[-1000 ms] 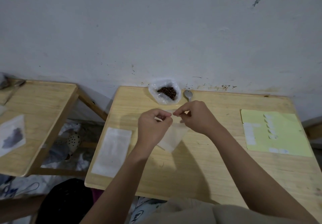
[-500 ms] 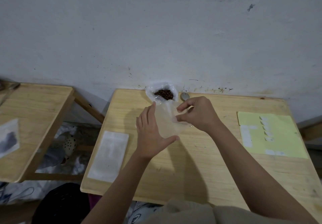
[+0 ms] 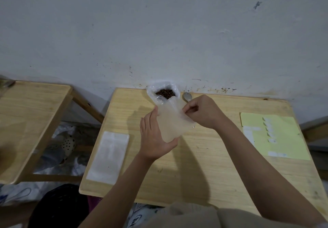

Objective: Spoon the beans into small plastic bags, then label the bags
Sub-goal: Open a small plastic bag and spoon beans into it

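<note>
A small clear plastic bag [image 3: 173, 123] is held upright above the middle of the wooden table [image 3: 204, 174]. My left hand [image 3: 154, 137] cups its lower left side, thumb under the bottom edge. My right hand [image 3: 202, 111] pinches the bag's right edge near the top. Behind it, against the wall, an open plastic bag of brown beans [image 3: 165, 93] stands. The bowl of a metal spoon [image 3: 186, 97] shows just right of the beans, its handle hidden by my right hand. A yellow label sheet [image 3: 276, 135] with white stickers lies at the right.
A stack of flat small plastic bags [image 3: 109, 156] lies at the table's left front. A second wooden table [image 3: 30, 121] stands to the left, with a gap between the two. The wall runs right behind both tables. Clutter lies on the floor below.
The small bag was flat near the tabletop between pinched fingers; it is now raised upright, my left hand flattened against its side, my right hand gripping its right edge.
</note>
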Available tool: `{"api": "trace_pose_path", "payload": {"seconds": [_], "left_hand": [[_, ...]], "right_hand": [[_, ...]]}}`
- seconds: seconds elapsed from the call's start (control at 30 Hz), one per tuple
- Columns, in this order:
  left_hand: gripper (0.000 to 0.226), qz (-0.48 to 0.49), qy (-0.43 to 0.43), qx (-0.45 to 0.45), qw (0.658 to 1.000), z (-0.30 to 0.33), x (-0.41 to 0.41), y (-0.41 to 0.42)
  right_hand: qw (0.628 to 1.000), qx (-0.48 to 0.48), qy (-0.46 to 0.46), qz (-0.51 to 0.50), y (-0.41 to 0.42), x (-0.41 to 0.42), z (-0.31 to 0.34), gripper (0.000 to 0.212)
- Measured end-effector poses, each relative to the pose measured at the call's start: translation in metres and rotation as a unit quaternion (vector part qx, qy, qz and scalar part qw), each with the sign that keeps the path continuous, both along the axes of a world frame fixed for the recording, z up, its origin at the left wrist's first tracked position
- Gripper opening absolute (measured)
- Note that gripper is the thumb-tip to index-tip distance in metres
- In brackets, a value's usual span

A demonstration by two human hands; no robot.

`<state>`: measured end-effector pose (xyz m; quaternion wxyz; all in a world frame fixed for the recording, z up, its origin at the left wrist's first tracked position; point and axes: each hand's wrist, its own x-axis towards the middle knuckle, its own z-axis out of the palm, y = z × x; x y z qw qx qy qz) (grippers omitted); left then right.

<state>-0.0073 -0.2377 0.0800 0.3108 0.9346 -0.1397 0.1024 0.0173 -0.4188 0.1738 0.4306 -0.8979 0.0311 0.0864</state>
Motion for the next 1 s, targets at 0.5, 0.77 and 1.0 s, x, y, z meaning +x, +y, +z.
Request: {"api": "trace_pose_path", "payload": {"seconds": [0.5,0.77,1.0], "left_hand": [[0.113,-0.012,-0.002,0.044,0.999,-0.009,0.000,0.004],[0.110,-0.015,0.024,0.035,0.999,-0.021,0.002,0.010],[0.106,0.005,-0.002,-0.008,1.000,-0.007,-0.001,-0.007]], "right_hand": [[0.996,0.036,0.074,0.016,0.001,0.003,0.009,0.035],[0.992,0.015,0.111,0.064,-0.003,0.007,0.012,0.034],[0.991,0.045,0.117,0.052,0.003,0.003,-0.002,0.037]]}}
